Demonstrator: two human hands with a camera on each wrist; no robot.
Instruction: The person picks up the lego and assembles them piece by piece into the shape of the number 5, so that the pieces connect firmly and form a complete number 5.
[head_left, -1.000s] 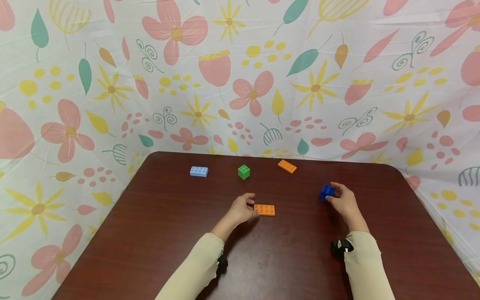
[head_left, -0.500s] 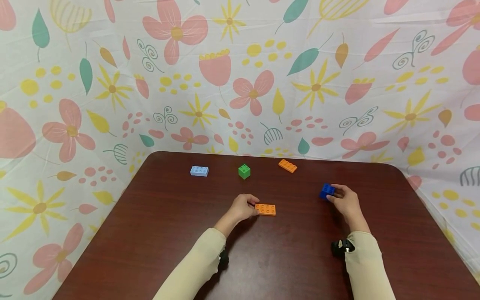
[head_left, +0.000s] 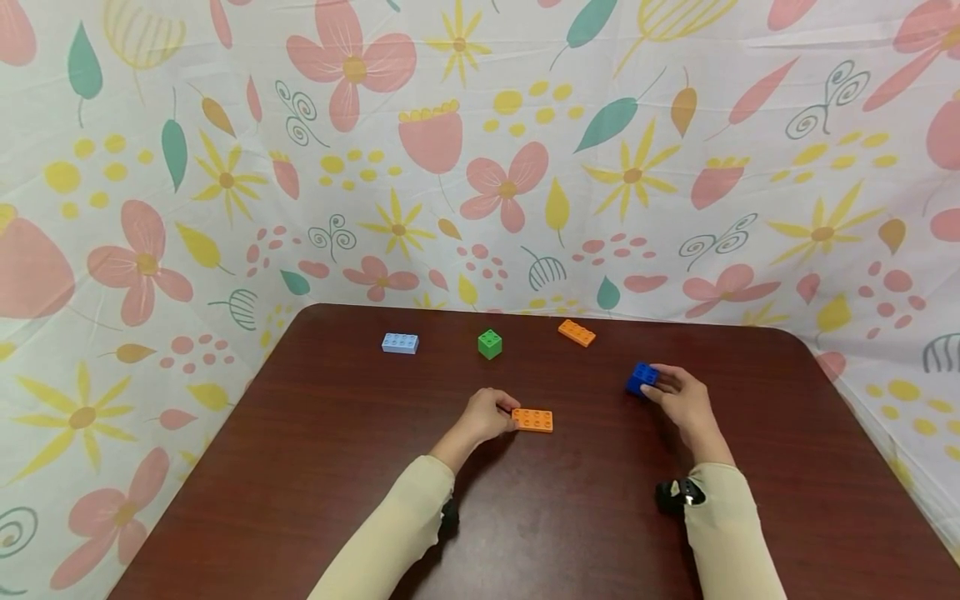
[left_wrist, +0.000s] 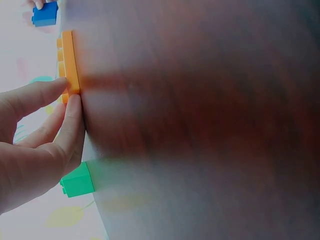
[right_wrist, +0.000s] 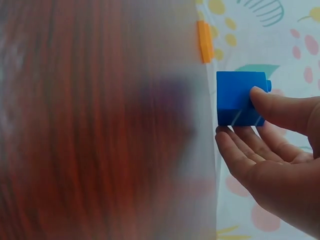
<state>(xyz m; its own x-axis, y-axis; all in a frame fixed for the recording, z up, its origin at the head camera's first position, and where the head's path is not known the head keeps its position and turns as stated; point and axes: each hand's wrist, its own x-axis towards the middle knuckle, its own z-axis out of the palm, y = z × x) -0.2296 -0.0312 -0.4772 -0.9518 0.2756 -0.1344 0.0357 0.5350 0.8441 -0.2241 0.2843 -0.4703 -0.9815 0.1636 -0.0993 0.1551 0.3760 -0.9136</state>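
Note:
My left hand (head_left: 486, 416) pinches the left end of a flat orange building brick (head_left: 533, 420) between thumb and fingers, down at the tabletop. In the left wrist view, the orange brick (left_wrist: 70, 62) shows edge-on with its studs turned toward the thumb side. Over on the right, my right hand (head_left: 686, 402) holds a dark blue square brick (head_left: 642, 379), thumb on one face and fingers on another. The right wrist view shows the blue brick (right_wrist: 241, 97) held above the table surface, studs up.
Along the far side of the brown table (head_left: 337, 467) lie a light blue brick (head_left: 401, 343), a green square brick (head_left: 490, 344) and a second flat orange brick (head_left: 577, 332). A flower-patterned cloth (head_left: 480, 167) hangs behind the table edge.
My right hand has carried the blue brick a little to the left. The left hand has barely moved and keeps its grip on the orange brick.

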